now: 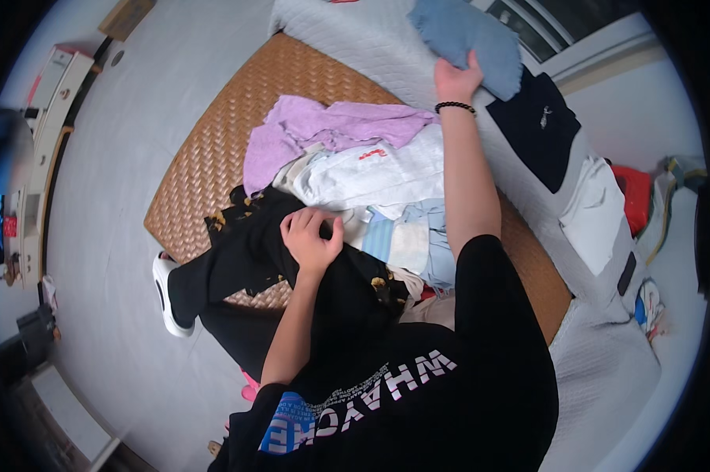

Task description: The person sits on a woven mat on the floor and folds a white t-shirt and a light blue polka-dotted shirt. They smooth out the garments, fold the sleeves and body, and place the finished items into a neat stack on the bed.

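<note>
My right hand (459, 80) reaches to the far right and grips the near edge of a folded blue denim garment (477, 39) with a frayed hem. A beaded bracelet circles that wrist. My left hand (312, 238) rests on black cloth over my leg, fingers apart and holding nothing. Beside it spreads a black garment (272, 206) with yellowish patterns. Farther off lies a heap of clothes: a purple garment (331, 126), a white one (371, 173) with a small red mark, and light blue striped cloth (378, 237).
A woven mat (206, 173) lies beneath the heap. Along the right runs a seat with a pale quilted cover (355, 35), bearing a folded dark garment (537, 130) and a white garment (595, 216). A red item (632, 197) stands behind. Drawers (60, 98) line the left wall.
</note>
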Available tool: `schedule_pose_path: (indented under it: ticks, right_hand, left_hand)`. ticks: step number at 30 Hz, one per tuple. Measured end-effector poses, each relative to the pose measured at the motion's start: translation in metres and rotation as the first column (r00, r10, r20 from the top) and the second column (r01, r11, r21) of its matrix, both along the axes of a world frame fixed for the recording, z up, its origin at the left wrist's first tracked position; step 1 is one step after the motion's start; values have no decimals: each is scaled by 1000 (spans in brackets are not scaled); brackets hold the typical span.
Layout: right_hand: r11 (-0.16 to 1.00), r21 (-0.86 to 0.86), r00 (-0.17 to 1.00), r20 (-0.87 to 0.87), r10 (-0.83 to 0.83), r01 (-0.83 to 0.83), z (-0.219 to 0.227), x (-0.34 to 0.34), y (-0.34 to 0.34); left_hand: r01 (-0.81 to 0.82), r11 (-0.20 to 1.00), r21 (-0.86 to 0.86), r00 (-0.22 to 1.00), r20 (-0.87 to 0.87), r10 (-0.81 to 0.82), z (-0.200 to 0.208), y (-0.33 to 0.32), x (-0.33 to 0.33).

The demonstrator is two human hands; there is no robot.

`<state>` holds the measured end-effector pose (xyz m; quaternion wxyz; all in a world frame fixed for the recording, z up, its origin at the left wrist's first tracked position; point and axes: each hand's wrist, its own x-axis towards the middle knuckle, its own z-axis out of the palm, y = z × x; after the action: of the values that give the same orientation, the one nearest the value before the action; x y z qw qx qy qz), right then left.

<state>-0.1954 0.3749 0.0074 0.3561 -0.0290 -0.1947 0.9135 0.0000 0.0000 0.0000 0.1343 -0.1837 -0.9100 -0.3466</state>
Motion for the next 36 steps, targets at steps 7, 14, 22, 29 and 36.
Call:
schedule_pose_path:
  ticks: [7, 14, 22, 29, 36]
  right_hand:
    - [942, 286, 858, 514, 7, -178, 1, 99, -61]
    - [-388, 764, 763, 203, -613, -516, -40, 255, -105]
    - [-459, 824, 916, 165, -365, -331, 91, 302, -201]
    - [-439, 793, 902, 319, -293, -423, 134, 348, -242]
    - [-313, 820, 724, 169, -669, -480, 121, 348, -174]
  left_hand:
    - [-31, 998, 53, 998, -61, 35, -10, -3, -4]
    - [-47, 999, -19, 999, -22, 47, -4, 2, 6]
    - [17, 923, 385, 969, 220, -110, 28, -15, 31]
    - [86, 983, 163, 989, 107, -104, 86, -79, 65]
    - [-168, 681, 713, 983, 65, 174, 153, -113, 57]
